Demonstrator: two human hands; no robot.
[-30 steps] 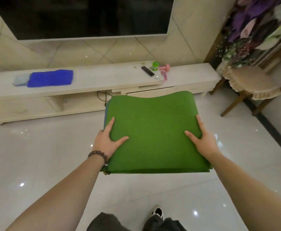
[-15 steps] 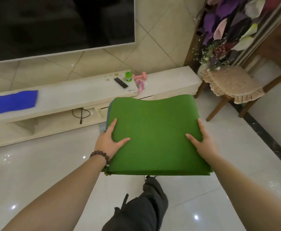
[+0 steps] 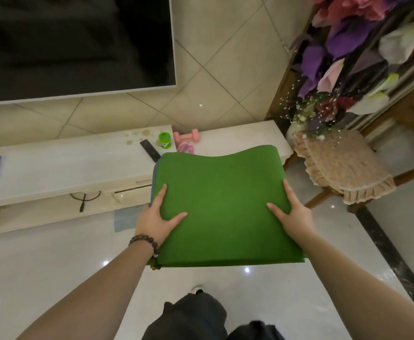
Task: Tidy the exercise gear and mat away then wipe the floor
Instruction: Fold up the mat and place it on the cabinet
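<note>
Folded green mat (image 3: 222,204) carried flat above the floor (image 3: 41,266), pinched at both edges by left hand (image 3: 155,217) and right hand (image 3: 293,214); pink dumbbell (image 3: 186,136) already on the bench (image 3: 61,165); stowing and wiping apparently still ahead

Folded green mat (image 3: 223,207), flat, held above floor, pink dumbbell (image 3: 186,136) on cabinet
</note>
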